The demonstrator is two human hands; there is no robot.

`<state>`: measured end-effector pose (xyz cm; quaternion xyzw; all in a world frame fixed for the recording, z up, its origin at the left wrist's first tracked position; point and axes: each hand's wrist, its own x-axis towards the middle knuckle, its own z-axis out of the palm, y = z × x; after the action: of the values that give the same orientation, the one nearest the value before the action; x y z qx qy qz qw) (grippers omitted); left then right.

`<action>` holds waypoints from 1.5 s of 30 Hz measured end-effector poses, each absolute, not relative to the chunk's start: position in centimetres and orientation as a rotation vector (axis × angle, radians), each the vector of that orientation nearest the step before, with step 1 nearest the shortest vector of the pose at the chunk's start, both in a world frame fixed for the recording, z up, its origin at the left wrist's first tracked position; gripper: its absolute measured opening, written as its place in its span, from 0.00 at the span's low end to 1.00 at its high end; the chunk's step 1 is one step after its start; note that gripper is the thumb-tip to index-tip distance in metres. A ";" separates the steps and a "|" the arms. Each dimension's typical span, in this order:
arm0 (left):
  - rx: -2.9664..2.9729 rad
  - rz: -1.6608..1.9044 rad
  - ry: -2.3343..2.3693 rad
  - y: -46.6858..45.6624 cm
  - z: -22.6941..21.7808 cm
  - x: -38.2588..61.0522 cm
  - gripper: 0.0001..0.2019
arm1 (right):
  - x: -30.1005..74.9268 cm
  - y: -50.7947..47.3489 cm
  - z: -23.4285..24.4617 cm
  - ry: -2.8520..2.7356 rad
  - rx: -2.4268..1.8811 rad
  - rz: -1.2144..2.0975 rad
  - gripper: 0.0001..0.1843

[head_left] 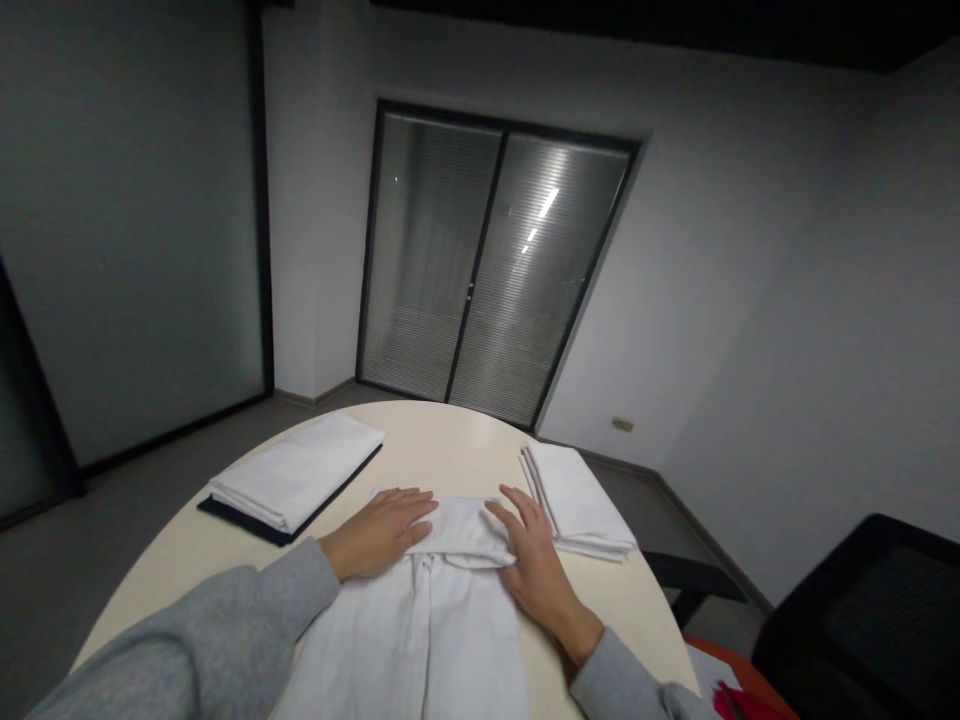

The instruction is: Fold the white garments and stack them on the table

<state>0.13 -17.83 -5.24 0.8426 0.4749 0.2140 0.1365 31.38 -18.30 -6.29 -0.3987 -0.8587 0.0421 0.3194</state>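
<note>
A white garment lies spread on the cream round table in front of me, its far end folded over near the collar. My left hand rests flat on the garment's upper left part, fingers stretched out. My right hand lies flat on its upper right part, fingers apart. Neither hand grips anything. Grey sleeves cover both my arms.
A stack of folded white cloth sits on a dark folded piece at the table's left. Another folded white stack lies just right of my right hand. A black chair stands at the right, something red below it.
</note>
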 end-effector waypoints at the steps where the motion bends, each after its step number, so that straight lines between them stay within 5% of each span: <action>1: 2.411 0.673 1.380 -17.7 -4.9 -0.3 0.23 | 31.6 -17.8 -6.3 -2.278 -1.034 0.159 0.42; 7: 2.355 0.665 1.439 -19.2 -4.0 -2.9 0.28 | 31.9 -16.5 -5.7 -2.169 -0.954 0.551 0.23; 13: 2.463 0.505 1.424 -22.0 -4.1 -5.2 0.47 | 30.9 -14.1 -4.3 -2.040 -1.007 0.639 0.25; 16: 2.506 0.581 1.475 -22.3 -4.1 -5.9 0.44 | 29.9 -12.1 -4.7 -1.980 -1.060 0.682 0.28; 20: 2.553 0.656 1.499 -22.2 -3.8 -6.0 0.25 | 29.1 -11.4 -5.7 -2.013 -1.013 0.734 0.31; 26: 2.240 1.151 1.506 -19.9 -2.5 -5.7 0.12 | 29.4 -12.2 -5.2 -2.010 -0.965 0.621 0.10; 32: 1.845 1.319 1.484 -19.9 -0.9 -5.5 0.15 | 29.7 -12.8 -4.7 -2.036 -0.900 0.558 0.09; 40: 1.812 0.621 1.340 -25.0 -3.5 -6.6 0.17 | 31.8 -14.4 -5.9 -2.303 -0.744 0.522 0.09; 45: 1.529 0.616 1.306 -22.7 -0.6 -5.4 0.34 | 31.4 -15.5 -5.2 -2.436 -0.740 0.427 0.18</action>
<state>-5.39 -22.66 -0.64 0.6313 0.5392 0.2541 0.4962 31.37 -15.47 -5.20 -0.2756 -0.9068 0.1590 0.2765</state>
